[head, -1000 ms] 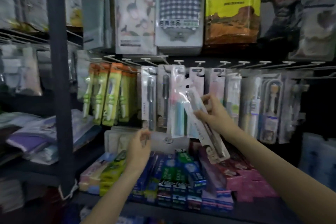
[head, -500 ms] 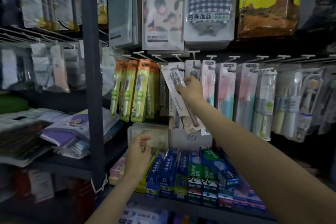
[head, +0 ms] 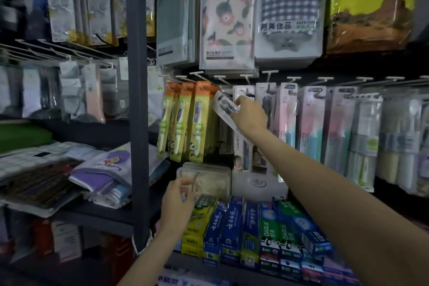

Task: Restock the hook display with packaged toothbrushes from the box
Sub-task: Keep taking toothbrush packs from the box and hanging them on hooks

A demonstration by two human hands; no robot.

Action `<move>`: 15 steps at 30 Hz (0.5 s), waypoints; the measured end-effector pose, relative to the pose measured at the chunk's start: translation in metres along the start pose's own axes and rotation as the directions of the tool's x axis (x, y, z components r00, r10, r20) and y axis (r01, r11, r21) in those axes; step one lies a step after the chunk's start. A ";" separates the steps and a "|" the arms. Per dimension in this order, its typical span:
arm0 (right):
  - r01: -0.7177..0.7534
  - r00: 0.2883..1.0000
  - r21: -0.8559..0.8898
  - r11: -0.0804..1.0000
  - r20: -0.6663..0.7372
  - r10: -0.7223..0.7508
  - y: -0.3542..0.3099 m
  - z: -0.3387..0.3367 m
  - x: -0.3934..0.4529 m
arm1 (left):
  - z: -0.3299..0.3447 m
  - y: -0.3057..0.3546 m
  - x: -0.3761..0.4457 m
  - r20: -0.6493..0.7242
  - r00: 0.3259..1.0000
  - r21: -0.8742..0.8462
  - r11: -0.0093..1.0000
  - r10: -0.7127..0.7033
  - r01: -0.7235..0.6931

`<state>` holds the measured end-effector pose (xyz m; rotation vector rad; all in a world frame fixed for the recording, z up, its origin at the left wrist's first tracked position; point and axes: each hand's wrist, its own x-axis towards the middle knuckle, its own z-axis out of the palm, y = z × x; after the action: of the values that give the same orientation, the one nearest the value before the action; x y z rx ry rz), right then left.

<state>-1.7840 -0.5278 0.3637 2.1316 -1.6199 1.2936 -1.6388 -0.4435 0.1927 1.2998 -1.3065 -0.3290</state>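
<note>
My right hand [head: 250,116] grips a white packaged toothbrush [head: 224,105], tilted with its top end up and left against the hook row [head: 228,81]. White and grey toothbrush packs [head: 267,111] hang just behind it. Orange-and-green toothbrush packs [head: 183,123] hang to the left, pink and teal ones [head: 311,123] to the right. My left hand [head: 177,202] hovers lower, fingers loosely curled, in front of a clear packet [head: 206,179]; whether it holds anything is unclear. No box is in view.
A dark upright post [head: 137,100] divides the rack from shelves on the left with folded cloths [head: 102,169]. Toothpaste boxes [head: 250,230] line the shelf below. Towel packs [head: 228,14] hang above the hooks.
My right hand carried the toothbrush pack up and left, from chest height to the hook row. The view shifted left and closer. My left hand stayed low.
</note>
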 end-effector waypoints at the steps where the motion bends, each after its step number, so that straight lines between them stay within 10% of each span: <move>1: -0.001 1.000 -0.031 1.000 -0.003 0.001 -0.002 0.000 0.003 | -0.001 -0.002 0.001 -0.002 1.000 0.008 1.000 -0.006 0.006; 15: -0.137 0.981 0.236 0.962 0.164 0.100 0.022 0.009 -0.038 | 0.009 -0.006 -0.005 0.019 0.999 0.009 1.000 -0.026 0.026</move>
<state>-1.7989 -0.5151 0.3237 2.3599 -1.7518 1.4723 -1.6447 -0.4461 0.1834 1.3252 -1.3093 -0.3549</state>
